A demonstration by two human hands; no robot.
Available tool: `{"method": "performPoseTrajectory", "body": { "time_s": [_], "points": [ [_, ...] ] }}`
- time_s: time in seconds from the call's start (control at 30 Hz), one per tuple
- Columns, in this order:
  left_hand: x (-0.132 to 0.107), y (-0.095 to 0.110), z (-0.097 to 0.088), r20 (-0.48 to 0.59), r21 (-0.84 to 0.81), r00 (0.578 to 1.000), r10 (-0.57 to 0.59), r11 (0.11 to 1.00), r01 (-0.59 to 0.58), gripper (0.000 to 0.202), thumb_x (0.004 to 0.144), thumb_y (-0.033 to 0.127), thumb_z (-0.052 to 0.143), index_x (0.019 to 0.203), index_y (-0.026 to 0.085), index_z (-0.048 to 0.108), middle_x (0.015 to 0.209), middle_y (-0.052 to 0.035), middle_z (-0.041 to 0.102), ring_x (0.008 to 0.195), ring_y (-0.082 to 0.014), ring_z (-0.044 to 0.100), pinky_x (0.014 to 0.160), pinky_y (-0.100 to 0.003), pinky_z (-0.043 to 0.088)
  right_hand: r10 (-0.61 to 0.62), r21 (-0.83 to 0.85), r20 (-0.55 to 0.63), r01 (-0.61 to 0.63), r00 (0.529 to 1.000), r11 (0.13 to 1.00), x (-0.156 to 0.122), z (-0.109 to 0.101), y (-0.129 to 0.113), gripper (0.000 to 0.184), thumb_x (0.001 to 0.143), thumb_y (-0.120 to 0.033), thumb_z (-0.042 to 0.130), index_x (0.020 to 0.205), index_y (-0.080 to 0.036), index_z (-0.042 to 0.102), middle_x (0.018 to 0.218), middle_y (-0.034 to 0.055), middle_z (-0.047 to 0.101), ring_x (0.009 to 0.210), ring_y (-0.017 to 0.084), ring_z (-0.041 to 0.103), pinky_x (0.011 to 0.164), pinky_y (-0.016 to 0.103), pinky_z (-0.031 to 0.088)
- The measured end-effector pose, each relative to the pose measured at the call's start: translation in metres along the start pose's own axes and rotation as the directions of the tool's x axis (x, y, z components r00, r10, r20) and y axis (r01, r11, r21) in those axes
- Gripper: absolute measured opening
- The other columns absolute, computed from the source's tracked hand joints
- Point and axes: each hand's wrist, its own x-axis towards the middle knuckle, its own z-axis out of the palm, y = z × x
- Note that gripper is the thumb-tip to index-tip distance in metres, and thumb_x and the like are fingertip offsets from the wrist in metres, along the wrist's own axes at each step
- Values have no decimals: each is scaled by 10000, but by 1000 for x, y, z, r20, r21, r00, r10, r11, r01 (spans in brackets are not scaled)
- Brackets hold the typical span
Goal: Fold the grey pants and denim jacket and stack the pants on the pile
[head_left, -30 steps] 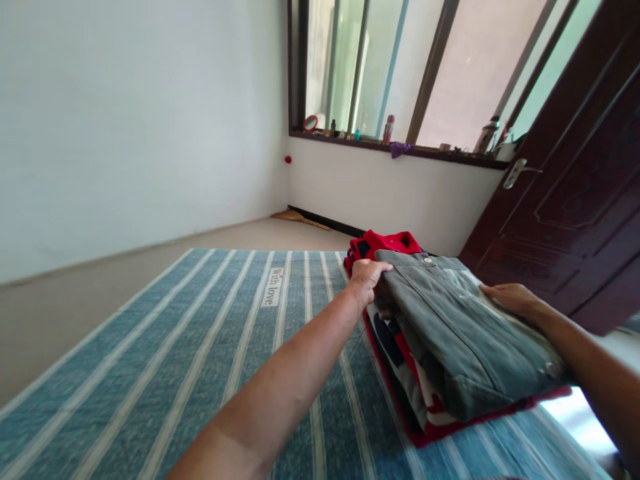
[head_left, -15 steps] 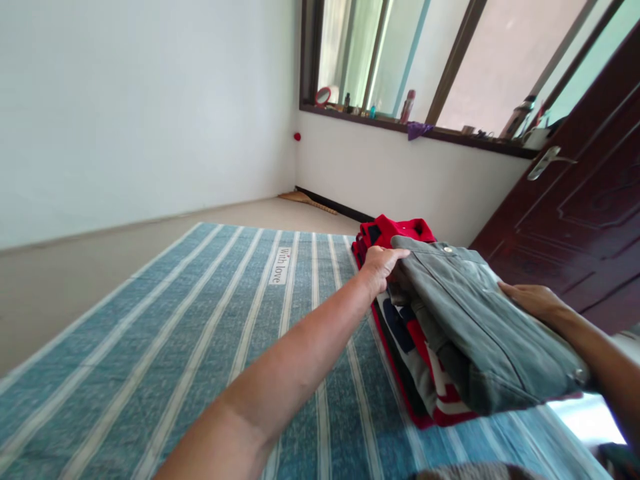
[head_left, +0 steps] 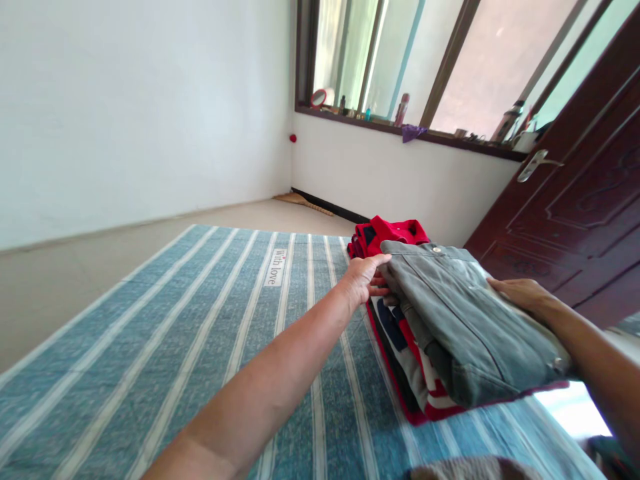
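A folded grey jacket [head_left: 460,313] with metal buttons lies on top of a stack of folded clothes [head_left: 417,383] in red, navy, grey and white. At the jacket's far left corner is my left hand [head_left: 364,277]; one finger rests on the cloth edge and the others are spread below it. My right hand [head_left: 533,297] grips the jacket's right side, thumb on top, its other fingers mostly hidden. Just beyond the jacket sits a folded red garment [head_left: 395,231] with a collar.
The stack stands on a blue-and-white striped bed cover [head_left: 210,347] with a "With love" patch [head_left: 275,268]. A dark red door [head_left: 565,220] is at the right. Bottles and a small mirror [head_left: 319,99] line the windowsill [head_left: 370,123]. Brown fuzzy fabric [head_left: 470,469] shows at the bottom edge.
My left hand's fingers have loosened and spread at the jacket's corner. The jacket sits slightly flatter on the stack. My right hand stays at its right side; the view has shifted a little.
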Motion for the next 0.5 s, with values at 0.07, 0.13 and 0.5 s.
{"method": "performPoseTrajectory", "body": {
  "time_s": [0.07,0.13,0.5],
  "points": [
    [3,2,3,9,-10,1000,-11,1000,11,204,769,297,718,809,131,606,655,-49,625,505,-164,594,519,-328,535,76,61,80,-81,994,995,-2,-3,-5,291,819,-356,676,735,-93,769,757,152,720,576,182,643,590,296,470],
    [4,1,8,0,-29,1000,-9,1000,9,192,771,282,713,828,134,604,636,-39,627,490,-165,587,509,-333,534,141,118,135,-157,981,981,-2,-5,-8,280,812,-367,682,759,-105,765,750,125,719,591,182,640,592,294,472],
    [15,-4,28,-37,-229,999,6,973,-14,250,535,27,761,741,111,648,635,-77,683,542,-232,659,570,-385,573,253,433,316,-376,914,819,3,-14,-10,259,738,-357,747,644,-131,664,634,95,676,564,205,638,527,310,513]
  ]
}}
